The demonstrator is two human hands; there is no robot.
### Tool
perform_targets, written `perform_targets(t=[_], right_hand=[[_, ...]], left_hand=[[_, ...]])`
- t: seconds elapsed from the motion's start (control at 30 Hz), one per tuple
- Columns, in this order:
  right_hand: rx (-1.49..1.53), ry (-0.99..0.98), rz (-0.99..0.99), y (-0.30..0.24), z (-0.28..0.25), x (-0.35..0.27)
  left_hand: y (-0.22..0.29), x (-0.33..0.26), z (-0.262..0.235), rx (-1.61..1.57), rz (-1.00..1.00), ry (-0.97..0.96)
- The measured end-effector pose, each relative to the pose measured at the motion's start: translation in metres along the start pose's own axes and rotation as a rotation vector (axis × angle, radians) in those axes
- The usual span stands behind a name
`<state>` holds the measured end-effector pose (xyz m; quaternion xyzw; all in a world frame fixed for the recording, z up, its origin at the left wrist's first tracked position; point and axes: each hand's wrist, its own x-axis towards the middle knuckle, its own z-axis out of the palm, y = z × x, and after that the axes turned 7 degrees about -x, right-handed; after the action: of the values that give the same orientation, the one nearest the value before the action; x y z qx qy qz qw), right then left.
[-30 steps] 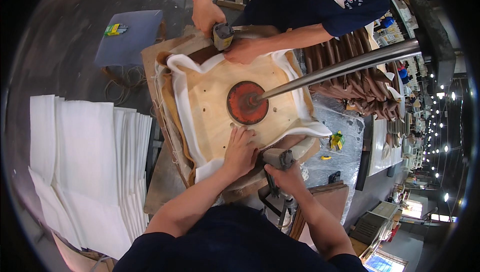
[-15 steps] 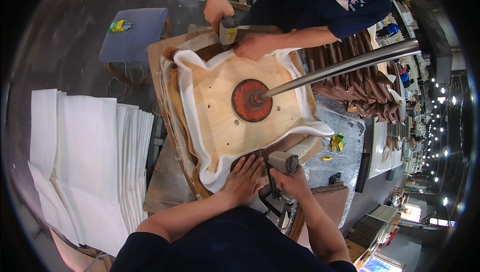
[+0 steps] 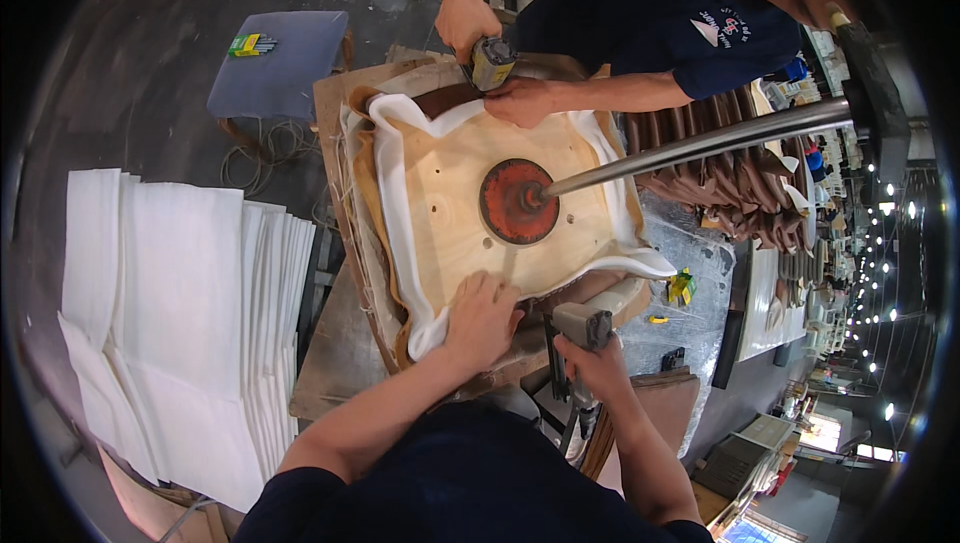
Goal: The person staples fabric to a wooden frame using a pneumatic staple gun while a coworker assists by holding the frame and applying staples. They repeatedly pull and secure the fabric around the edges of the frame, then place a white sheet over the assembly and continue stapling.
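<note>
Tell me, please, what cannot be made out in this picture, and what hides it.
Head view:
Wooden panel: its centre, covered by the red disc.
Grey tool: the gripped part of its handle, inside the right hand.
Left hand: its palm, hidden behind the hand's back.
Far lamps: exact shapes, too small.

The scene is viewed from the wearer's head, fairly near above the wooden board (image 3: 450, 173), and the lens is aimed steeply downward. The forearms (image 3: 385, 410) are brought in from the lower edge. So wide a sweep is taken in (edges are bent, corners are black) that distant ceiling lights (image 3: 889, 411) are caught along the right side.
</note>
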<state>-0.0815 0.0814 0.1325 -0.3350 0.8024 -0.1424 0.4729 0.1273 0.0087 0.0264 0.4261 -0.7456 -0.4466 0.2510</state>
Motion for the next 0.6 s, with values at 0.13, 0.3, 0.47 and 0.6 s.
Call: perform_targets(t=[0.13,0.3,0.47,0.6], right_hand=[[0.023,-0.011,0.016,0.0,0.004,-0.002],[0.036,-0.006,0.0,-0.003,0.006,-0.002],[0.03,-0.015,-0.013,-0.01,0.008,0.0],[-0.002,-0.042,-0.029,-0.015,0.012,0.004]], left_hand=[[-0.001,0.017,0.002,0.171,0.109,0.095],[-0.01,0.022,0.015,0.144,0.042,0.111],[-0.012,0.025,0.02,0.125,0.027,0.156],[-0.012,0.025,0.021,0.107,0.016,0.175]])
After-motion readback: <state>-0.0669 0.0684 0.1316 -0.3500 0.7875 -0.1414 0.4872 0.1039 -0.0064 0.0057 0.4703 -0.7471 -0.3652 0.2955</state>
